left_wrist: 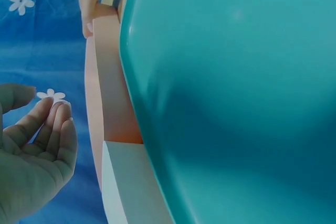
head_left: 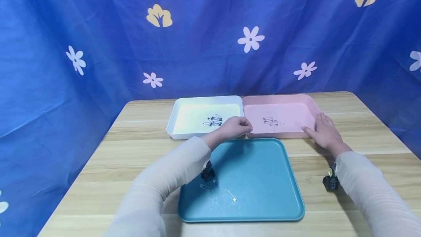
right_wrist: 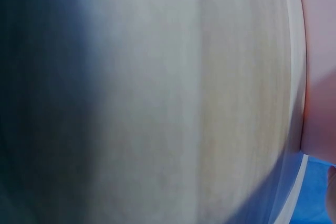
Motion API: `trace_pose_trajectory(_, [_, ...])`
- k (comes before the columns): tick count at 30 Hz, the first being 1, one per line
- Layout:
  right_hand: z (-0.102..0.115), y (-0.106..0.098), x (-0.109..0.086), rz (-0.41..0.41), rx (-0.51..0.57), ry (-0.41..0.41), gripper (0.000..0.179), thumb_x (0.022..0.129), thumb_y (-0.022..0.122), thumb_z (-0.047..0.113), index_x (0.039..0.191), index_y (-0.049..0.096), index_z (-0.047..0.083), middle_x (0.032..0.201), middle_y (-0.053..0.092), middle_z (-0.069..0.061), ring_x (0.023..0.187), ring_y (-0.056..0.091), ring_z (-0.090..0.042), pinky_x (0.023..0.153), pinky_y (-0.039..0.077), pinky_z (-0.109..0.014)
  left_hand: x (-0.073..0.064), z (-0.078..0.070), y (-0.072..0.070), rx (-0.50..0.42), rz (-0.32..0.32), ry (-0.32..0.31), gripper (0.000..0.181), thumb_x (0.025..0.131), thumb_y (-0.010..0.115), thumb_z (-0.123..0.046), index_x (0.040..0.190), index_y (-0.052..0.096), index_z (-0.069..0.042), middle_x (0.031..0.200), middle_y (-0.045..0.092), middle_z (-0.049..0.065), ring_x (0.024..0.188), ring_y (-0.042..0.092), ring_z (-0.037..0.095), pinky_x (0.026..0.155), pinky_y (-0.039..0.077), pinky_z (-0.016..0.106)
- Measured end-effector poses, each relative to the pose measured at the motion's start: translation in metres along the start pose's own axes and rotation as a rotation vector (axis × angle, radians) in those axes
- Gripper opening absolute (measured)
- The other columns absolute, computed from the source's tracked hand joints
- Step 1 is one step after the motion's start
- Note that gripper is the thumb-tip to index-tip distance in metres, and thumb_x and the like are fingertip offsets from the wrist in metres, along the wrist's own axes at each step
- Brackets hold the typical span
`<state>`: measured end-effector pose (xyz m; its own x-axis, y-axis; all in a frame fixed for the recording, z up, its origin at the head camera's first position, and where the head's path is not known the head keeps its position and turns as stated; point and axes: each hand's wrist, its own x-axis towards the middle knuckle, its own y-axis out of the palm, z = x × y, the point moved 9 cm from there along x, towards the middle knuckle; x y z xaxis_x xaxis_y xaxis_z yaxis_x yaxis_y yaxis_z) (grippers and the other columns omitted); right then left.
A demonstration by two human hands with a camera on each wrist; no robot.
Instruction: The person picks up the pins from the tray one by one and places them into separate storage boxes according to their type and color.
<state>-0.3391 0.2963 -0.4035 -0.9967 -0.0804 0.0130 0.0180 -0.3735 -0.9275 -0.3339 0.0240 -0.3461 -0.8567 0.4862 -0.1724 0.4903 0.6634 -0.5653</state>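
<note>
My left hand hovers over the front edge where the white tray meets the pink tray. In the left wrist view its thumb and loosely bent fingers stand apart, with nothing visible between them. My right hand rests on the front right corner of the pink tray, thumb at the front rim and fingers along the right side. Several black safety pins lie in the white tray. Several safety pins also lie in the pink one. Near the left front of the teal tray is a silver safety pin.
More pins lie on the teal tray beside my left sleeve. All three trays sit on a wooden table. A blue flowered cloth hangs behind. Dark wrist devices sit under both sleeves.
</note>
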Motion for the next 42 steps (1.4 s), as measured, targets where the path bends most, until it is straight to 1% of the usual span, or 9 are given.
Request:
trace_pose_trajectory(3, [0.001, -0.001, 0.000, -0.006, 0.007, -0.007, 0.091, 0.085, 0.032, 0.055, 0.128, -0.005, -0.017, 0.132, -0.004, -0.037, 0.122, -0.002, -0.046, 0.098, 0.003, -0.053, -0.010, 0.003, -0.002, 0.004, 0.009, 0.023, 0.018, 0.085, 0.054, -0.017, 0.094, 0.062, -0.004, 0.086, 0.061, 0.007, 0.076, 0.050, 0.014, 0.067, 0.041, 0.022])
trace_pose_trajectory(5, [0.002, -0.002, 0.000, -0.009, 0.011, -0.010, 0.091, 0.085, 0.032, 0.054, 0.128, -0.004, -0.018, 0.132, -0.003, -0.037, 0.122, -0.002, -0.047, 0.097, 0.003, -0.053, -0.016, 0.005, -0.003, -0.007, 0.016, 0.036, 0.018, 0.085, 0.054, -0.017, 0.094, 0.062, -0.003, 0.085, 0.060, 0.004, 0.077, 0.050, 0.013, 0.069, 0.042, 0.023])
trace_pose_trajectory(9, [0.002, -0.002, -0.002, -0.012, 0.013, -0.014, 0.090, 0.085, 0.032, 0.053, 0.128, -0.004, -0.018, 0.132, -0.004, -0.038, 0.121, -0.002, -0.048, 0.097, 0.004, -0.054, -0.030, 0.012, -0.004, -0.017, 0.036, 0.043, 0.017, 0.085, 0.054, -0.016, 0.094, 0.061, -0.004, 0.086, 0.060, 0.005, 0.079, 0.052, 0.013, 0.072, 0.044, 0.026])
trace_pose_trajectory(13, [0.002, -0.001, -0.002, -0.012, 0.015, -0.015, 0.091, 0.085, 0.031, 0.054, 0.127, -0.004, -0.018, 0.132, -0.004, -0.038, 0.121, -0.002, -0.048, 0.097, 0.003, -0.054, -0.044, 0.021, -0.004, -0.031, 0.062, 0.039, 0.017, 0.085, 0.054, -0.016, 0.094, 0.061, -0.004, 0.088, 0.060, 0.007, 0.079, 0.052, 0.014, 0.073, 0.044, 0.027])
trace_pose_trajectory(20, [0.002, -0.001, -0.002, -0.031, 0.009, -0.027, 0.091, 0.085, 0.032, 0.054, 0.127, -0.003, -0.019, 0.131, -0.002, -0.039, 0.121, 0.000, -0.048, 0.097, 0.003, -0.054, -0.064, 0.039, -0.001, -0.065, 0.092, 0.050, 0.017, 0.083, 0.056, -0.013, 0.094, 0.060, -0.001, 0.086, 0.061, 0.007, 0.076, 0.052, 0.013, 0.071, 0.044, 0.027])
trace_pose_trajectory(23, [0.002, -0.001, -0.001, -0.033, 0.013, -0.026, 0.091, 0.085, 0.032, 0.054, 0.127, -0.002, -0.019, 0.131, -0.002, -0.039, 0.121, -0.001, -0.048, 0.097, 0.004, -0.054, -0.072, 0.044, 0.003, -0.081, 0.117, 0.040, 0.016, 0.083, 0.056, -0.011, 0.095, 0.060, -0.001, 0.086, 0.060, 0.006, 0.076, 0.052, 0.012, 0.071, 0.045, 0.026])
trace_pose_trajectory(30, [0.003, -0.001, -0.003, -0.028, 0.013, -0.023, 0.090, 0.086, 0.032, 0.053, 0.127, -0.003, -0.019, 0.131, -0.002, -0.039, 0.121, -0.001, -0.048, 0.097, 0.003, -0.054, -0.089, 0.050, 0.014, -0.034, 0.170, 0.042, 0.017, 0.080, 0.060, -0.015, 0.093, 0.061, -0.004, 0.083, 0.060, -0.002, 0.076, 0.054, 0.011, 0.068, 0.045, 0.025])
trace_pose_trajectory(35, [0.004, -0.001, -0.002, -0.021, 0.008, -0.026, 0.090, 0.086, 0.033, 0.053, 0.127, -0.003, -0.019, 0.131, -0.002, -0.039, 0.121, -0.001, -0.048, 0.097, 0.003, -0.053, -0.099, 0.054, 0.025, -0.039, 0.224, 0.033, 0.018, 0.077, 0.063, -0.015, 0.092, 0.062, -0.006, 0.079, 0.061, -0.003, 0.073, 0.056, 0.011, 0.067, 0.045, 0.025])
trace_pose_trajectory(42, [0.002, -0.001, -0.002, -0.031, 0.010, -0.024, 0.091, 0.085, 0.032, 0.053, 0.127, -0.002, -0.019, 0.131, -0.001, -0.039, 0.121, 0.000, -0.048, 0.097, 0.004, -0.054, -0.108, 0.054, 0.039, -0.067, 0.329, 0.030, 0.020, 0.074, 0.065, -0.008, 0.092, 0.061, -0.003, 0.080, 0.062, -0.001, 0.074, 0.056, 0.009, 0.067, 0.045, 0.022])
